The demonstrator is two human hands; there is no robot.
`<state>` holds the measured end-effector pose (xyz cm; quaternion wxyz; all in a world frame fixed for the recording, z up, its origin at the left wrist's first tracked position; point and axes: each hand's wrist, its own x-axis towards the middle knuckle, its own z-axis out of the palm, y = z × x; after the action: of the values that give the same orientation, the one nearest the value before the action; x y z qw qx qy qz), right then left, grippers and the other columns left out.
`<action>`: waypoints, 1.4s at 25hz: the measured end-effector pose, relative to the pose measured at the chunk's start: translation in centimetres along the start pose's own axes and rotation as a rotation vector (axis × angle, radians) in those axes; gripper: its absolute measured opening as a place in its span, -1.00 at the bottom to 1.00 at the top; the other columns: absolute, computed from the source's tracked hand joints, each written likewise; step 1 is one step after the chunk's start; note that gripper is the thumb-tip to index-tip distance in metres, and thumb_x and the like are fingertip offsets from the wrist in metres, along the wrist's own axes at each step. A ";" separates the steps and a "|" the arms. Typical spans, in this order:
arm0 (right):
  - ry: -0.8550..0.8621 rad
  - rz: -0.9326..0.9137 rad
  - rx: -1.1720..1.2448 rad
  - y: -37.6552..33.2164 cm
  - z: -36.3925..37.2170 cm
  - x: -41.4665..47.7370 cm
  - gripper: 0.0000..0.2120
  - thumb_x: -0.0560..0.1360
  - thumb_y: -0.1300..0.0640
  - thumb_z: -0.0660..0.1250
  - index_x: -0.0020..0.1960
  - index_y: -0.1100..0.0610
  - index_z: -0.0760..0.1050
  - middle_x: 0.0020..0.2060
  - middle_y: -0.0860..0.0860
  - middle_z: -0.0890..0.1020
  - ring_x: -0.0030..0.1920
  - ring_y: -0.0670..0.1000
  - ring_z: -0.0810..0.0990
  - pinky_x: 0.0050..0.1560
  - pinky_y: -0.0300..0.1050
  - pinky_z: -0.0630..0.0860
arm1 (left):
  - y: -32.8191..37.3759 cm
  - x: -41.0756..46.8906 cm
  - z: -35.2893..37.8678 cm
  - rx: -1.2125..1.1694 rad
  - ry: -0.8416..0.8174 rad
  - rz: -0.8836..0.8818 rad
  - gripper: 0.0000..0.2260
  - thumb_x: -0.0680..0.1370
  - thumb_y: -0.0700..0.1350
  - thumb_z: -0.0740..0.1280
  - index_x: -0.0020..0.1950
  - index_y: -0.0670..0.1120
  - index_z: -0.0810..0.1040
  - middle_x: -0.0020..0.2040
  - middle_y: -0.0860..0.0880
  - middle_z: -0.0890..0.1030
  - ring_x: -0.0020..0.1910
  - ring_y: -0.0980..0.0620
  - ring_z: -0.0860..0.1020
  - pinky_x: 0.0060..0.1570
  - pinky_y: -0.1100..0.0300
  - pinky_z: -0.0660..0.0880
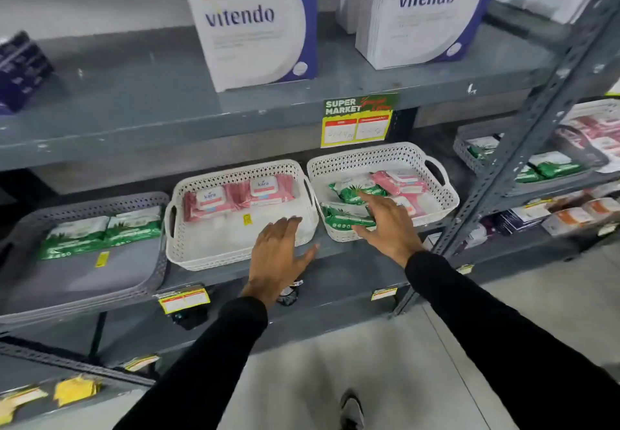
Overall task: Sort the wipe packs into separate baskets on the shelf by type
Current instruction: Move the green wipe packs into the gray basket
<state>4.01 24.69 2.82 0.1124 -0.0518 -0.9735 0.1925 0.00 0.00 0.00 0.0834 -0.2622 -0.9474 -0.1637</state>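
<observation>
Three baskets stand on the middle shelf. The grey basket (100, 282) on the left holds two green wipe packs (100, 231). In the middle white basket (208, 255) lie two pink packs (235, 198). The right white basket (385, 157) holds a mix: two green packs (349, 188) and several pink packs (399, 181). My right hand (385, 225) reaches into the right basket with its fingers spread over the nearer green pack (339, 218), touching it without a closed grip. My left hand (278, 255) hovers open at the front rim of the middle basket.
Large white and blue boxes (255, 20) stand on the upper shelf. A price sign (357, 120) hangs from the shelf edge above the right basket. A perforated metal upright (523, 141) rises to the right, with more baskets of packs (550, 164) beyond it.
</observation>
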 end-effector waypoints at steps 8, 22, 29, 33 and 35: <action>-0.538 -0.132 -0.024 4.3 2.8 8.2 -0.16 0.38 -0.17 0.50 0.56 -0.09 0.20 0.49 0.10 0.38 0.47 0.14 0.23 0.40 0.26 0.18 | -1.1 1.8 4.8 0.097 -0.023 -0.064 -0.61 0.52 0.19 0.29 0.12 -0.09 0.60 0.05 -0.09 0.70 0.05 -0.16 0.64 0.07 -0.02 0.51; 0.022 -0.077 0.541 -8.2 3.1 9.0 -0.32 0.11 -0.05 0.64 0.18 -0.01 0.51 0.09 -0.11 0.58 0.11 -0.06 0.57 0.19 0.01 0.46 | -8.7 -0.7 -0.6 -0.144 0.204 -0.051 -0.61 0.62 0.16 0.18 0.33 -0.03 0.45 0.39 -0.03 0.51 0.46 0.00 0.36 0.36 0.10 0.33; -0.020 -0.360 0.204 -33.8 14.1 9.3 -0.32 0.16 -0.13 0.56 0.22 -0.06 0.44 0.18 -0.06 0.45 0.12 -0.01 0.47 0.02 -0.02 0.18 | -27.5 -11.9 -8.2 -0.065 0.248 -0.281 -0.71 0.61 0.05 0.23 0.26 -0.05 0.52 0.34 -0.04 0.56 0.44 -0.05 0.40 0.33 -0.07 0.40; -0.080 -0.452 0.079 -42.4 21.2 9.2 -0.31 0.20 -0.01 0.61 0.27 0.01 0.45 0.20 0.01 0.52 0.22 0.08 0.51 0.13 0.08 0.29 | -34.3 -16.7 -9.1 0.011 0.148 -0.374 -0.64 0.64 0.08 0.09 0.26 -0.06 0.53 0.35 -0.04 0.56 0.43 -0.07 0.41 0.34 -0.06 0.38; -0.129 -0.454 -0.055 -43.9 24.0 9.3 -0.29 0.24 0.04 0.62 0.31 0.04 0.41 0.23 0.01 0.52 0.24 0.07 0.51 0.22 0.02 0.32 | -35.6 -17.9 -8.9 0.076 0.052 -0.346 -0.57 0.66 0.09 0.00 0.27 -0.08 0.54 0.33 -0.07 0.57 0.41 -0.09 0.43 0.36 -0.05 0.37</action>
<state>-13.21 -23.06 0.05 0.0891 0.1777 -0.9702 0.1386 -2.81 -40.31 -5.59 0.0882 -0.0874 -0.9814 -0.1466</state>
